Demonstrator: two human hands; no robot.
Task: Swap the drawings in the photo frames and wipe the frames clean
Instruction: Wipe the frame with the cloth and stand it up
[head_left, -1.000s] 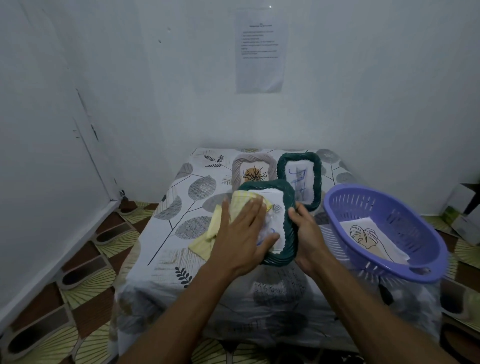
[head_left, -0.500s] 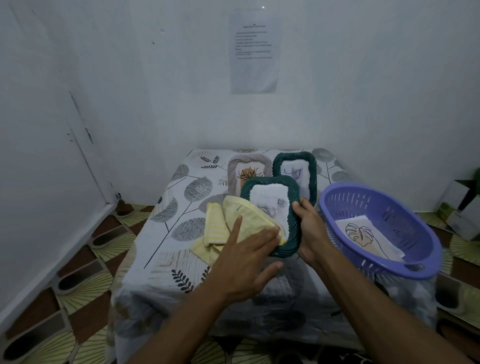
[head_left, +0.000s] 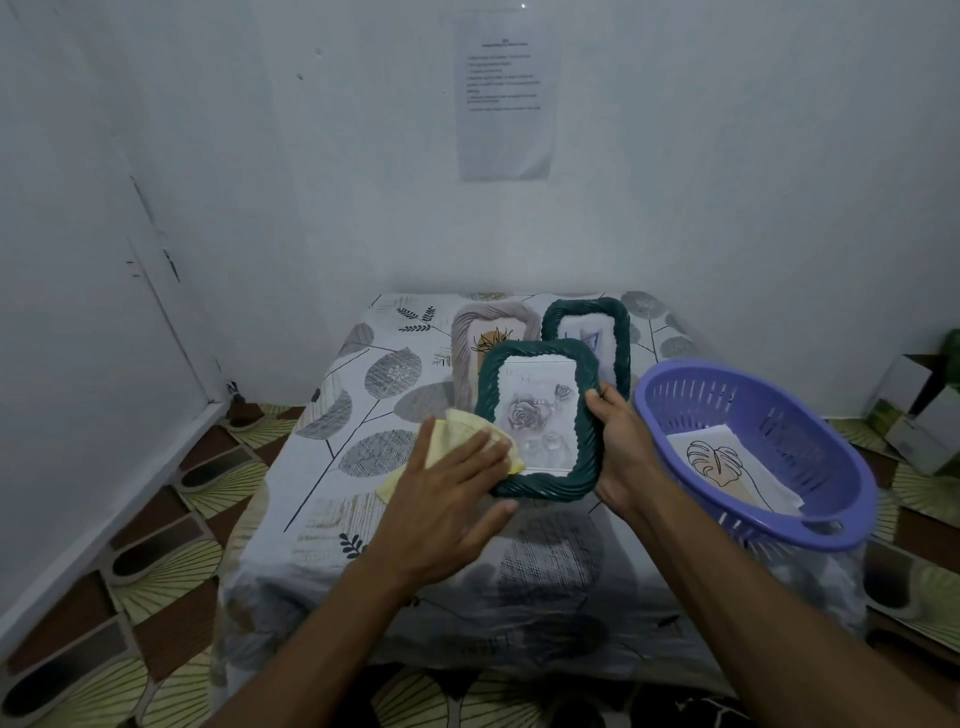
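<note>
A dark green photo frame (head_left: 540, 486) with a grey rose drawing (head_left: 532, 415) is tilted up over the table. My right hand (head_left: 621, 449) grips its right edge. My left hand (head_left: 447, 499) presses a yellow cloth (head_left: 457, 426) flat against the frame's lower left corner, fingers straight. Behind it lie a beige frame (head_left: 470, 332) with an orange flower drawing and a second green frame (head_left: 615, 322) with a blue drawing.
A purple plastic basket (head_left: 810, 514) sits at the table's right edge, holding a leaf drawing (head_left: 719, 462) on paper. The small table (head_left: 363, 415) has a leaf-print cover. White walls close in behind and left. Cardboard boxes (head_left: 914, 410) stand on the floor at right.
My left hand slid the cloth down and left, from the glass to the frame's lower left corner, uncovering the rose drawing. My right hand kept its grip on the right edge.
</note>
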